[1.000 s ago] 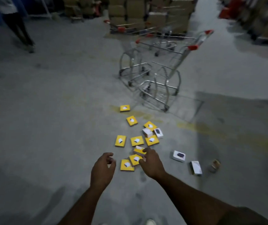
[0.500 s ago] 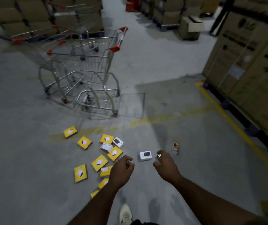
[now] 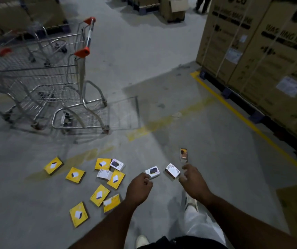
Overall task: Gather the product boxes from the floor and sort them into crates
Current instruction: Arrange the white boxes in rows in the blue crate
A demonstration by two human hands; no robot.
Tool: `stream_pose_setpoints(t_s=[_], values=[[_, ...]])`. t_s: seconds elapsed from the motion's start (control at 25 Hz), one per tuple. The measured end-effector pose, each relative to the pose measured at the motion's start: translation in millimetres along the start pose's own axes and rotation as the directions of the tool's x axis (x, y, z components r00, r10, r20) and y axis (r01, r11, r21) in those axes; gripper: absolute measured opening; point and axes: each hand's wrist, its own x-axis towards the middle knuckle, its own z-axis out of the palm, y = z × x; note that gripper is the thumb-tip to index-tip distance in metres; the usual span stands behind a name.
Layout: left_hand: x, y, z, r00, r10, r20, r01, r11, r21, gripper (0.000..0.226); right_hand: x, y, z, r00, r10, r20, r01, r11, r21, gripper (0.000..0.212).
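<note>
Both hands (left (image 3: 139, 189), right (image 3: 194, 184)) hover over scattered yellow boxes (image 3: 100, 194) on the floor (image 3: 198, 126).

Bare forearms (image 3: 237, 218), white trousers (image 3: 198, 223), pale shoes (image 3: 141, 240).

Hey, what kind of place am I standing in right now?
Most likely a warehouse or stockroom: tall washing machine cartons stacked on pallets, a yellow floor line painted on bare concrete, and metal shopping carts parked beside small product boxes scattered on the floor.
</note>
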Motion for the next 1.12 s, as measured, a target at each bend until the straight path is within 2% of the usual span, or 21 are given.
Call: stream_pose_setpoints(t_s=[0.24, 0.4, 0.56, 0.8, 1.0, 1.12], values=[[103, 43, 29, 0.997, -0.073, -0.037, 0.074, 0.997, 0.021, 0.027, 129, 29, -17, 0.994, -0.030, 0.105, 0.029, 0.999, 0.014, 0.026], [183, 53, 70, 0.994, -0.091, -0.057, 0.091, 0.996, 0.001, 0.052, 219, 47, -17, 0.986, -0.017, 0.166, 0.013, 1.000, 0.025, 0.029], [267, 41, 123, 0.990, -0.114, -0.081, 0.118, 0.992, 0.035, 0.060, 308, 86, 25, 0.976, 0.042, 0.214, -0.046, 0.999, 0.011, 0.038], [394, -68, 244, 0.980, -0.184, 0.075, 0.166, 0.965, 0.201, 0.069, 412, 194, 179, 0.946, 0.220, 0.238, -0.225, 0.974, -0.005, 0.043], [466, -174, 343, 0.949, -0.239, 0.205, 0.152, 0.918, 0.365, 0.084, 448, 299, 309, 0.928, 0.245, 0.281, -0.192, 0.960, -0.201, 0.054], [484, -223, 379, 0.949, -0.250, 0.190, 0.127, 0.859, 0.496, 0.101, 461, 336, 355, 0.934, 0.210, 0.288, -0.132, 0.954, -0.268, 0.076]])
